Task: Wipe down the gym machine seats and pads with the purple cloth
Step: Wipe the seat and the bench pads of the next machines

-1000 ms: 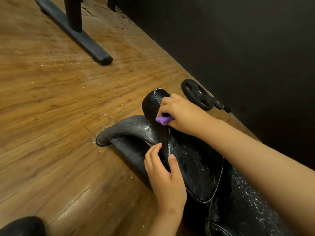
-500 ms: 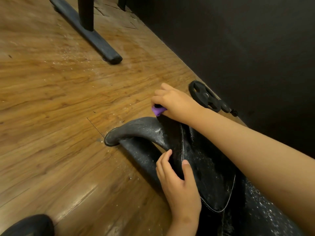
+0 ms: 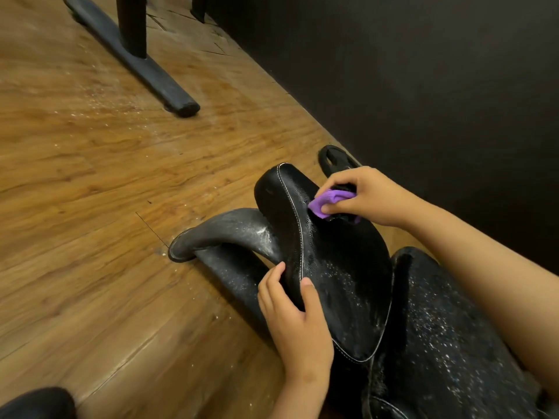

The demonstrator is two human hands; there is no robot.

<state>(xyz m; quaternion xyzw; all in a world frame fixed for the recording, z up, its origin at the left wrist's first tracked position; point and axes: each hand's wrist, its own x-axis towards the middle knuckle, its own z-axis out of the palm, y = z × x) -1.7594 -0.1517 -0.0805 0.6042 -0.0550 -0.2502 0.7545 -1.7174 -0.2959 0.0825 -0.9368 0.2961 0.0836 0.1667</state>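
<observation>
A black padded seat [image 3: 338, 267] with white stitching slopes up toward its nose at the centre, wet with droplets. My right hand [image 3: 369, 195] grips the bunched purple cloth [image 3: 329, 202] and presses it on the right side of the seat, near the nose. My left hand [image 3: 298, 319] grips the seat's left edge, thumb on top and fingers curled under the rim. A second black pad [image 3: 447, 328], speckled with white, lies lower right behind the seat.
A curved black frame leg [image 3: 223, 234] runs under the seat to the wooden floor [image 3: 90, 207]. Another machine's base bar [image 3: 145, 65] lies upper left. A black weight plate [image 3: 332, 158] leans by the dark wall [image 3: 423, 86]. A dark object [image 3: 33, 403] sits bottom left.
My right hand slid the cloth from the seat's nose back and rightward along the seat's right side. My left hand kept its grip on the left edge. The camera view shifted slightly.
</observation>
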